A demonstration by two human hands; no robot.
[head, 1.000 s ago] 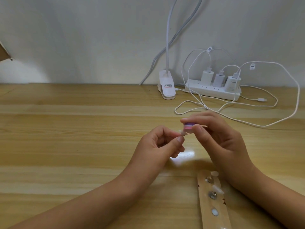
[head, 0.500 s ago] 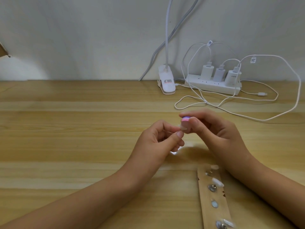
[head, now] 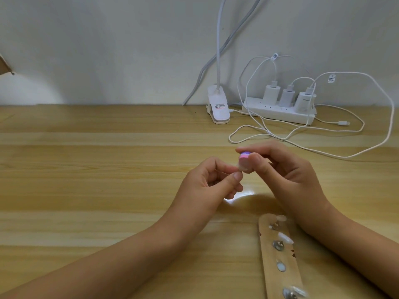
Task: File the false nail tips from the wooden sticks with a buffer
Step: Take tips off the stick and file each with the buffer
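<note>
Above the worktop [head: 86, 169] we see the left hand [head: 207, 182], its grip pinched narrow on what looks like a small clear nail tip [head: 240, 168]. The right hand [head: 289, 175] has its grip curled round the pink-and-purple buffer [head: 309, 161], whose face touches the tip. The wooden stick [head: 280, 260], carrying more tips, lies just beside our right wrist.

Left hand [head: 206, 183] pinches nail tip [head: 239, 168] against buffer [head: 245, 161] gripped by right hand [head: 290, 178]
</note>
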